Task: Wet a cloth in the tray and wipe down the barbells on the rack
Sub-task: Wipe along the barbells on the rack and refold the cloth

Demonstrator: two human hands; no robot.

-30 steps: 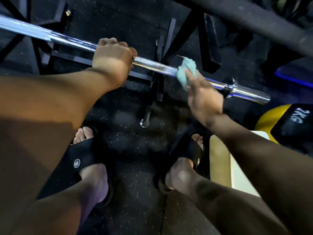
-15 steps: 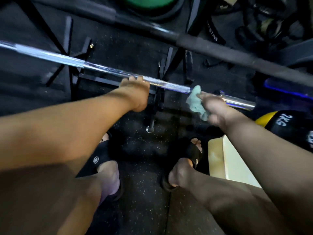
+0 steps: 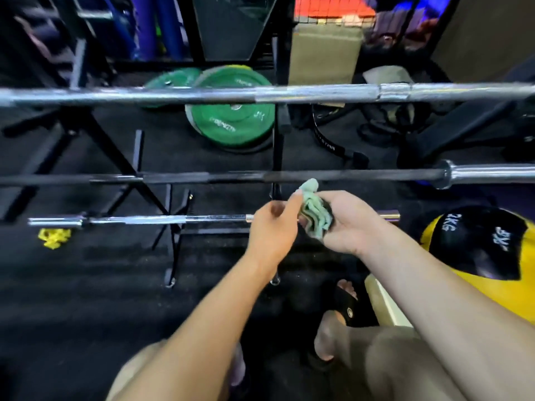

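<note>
Three barbells lie across a black rack [image 3: 176, 247]: a low chrome bar [image 3: 150, 219], a dark middle bar [image 3: 231, 178] and a high chrome bar [image 3: 202, 95]. A crumpled pale green cloth [image 3: 315, 211] sits in my right hand [image 3: 353, 221], whose fingers curl round it just above the low bar's right part. My left hand [image 3: 275, 230] pinches the cloth's upper edge between thumb and fingers. Both hands are off the bars. The tray [image 3: 382, 302] shows as a cream edge at lower right.
Green weight plates [image 3: 231, 123] lean behind the rack. A yellow and black medicine ball [image 3: 477, 250] sits at the right beside the tray. A small yellow object [image 3: 53, 237] lies on the black floor at left. My sandalled foot [image 3: 344, 308] stands beneath my hands.
My left hand let go of the low bar and came over to the cloth. My right hand lifted the cloth off the bar. My view tilted up, showing the two upper bars.
</note>
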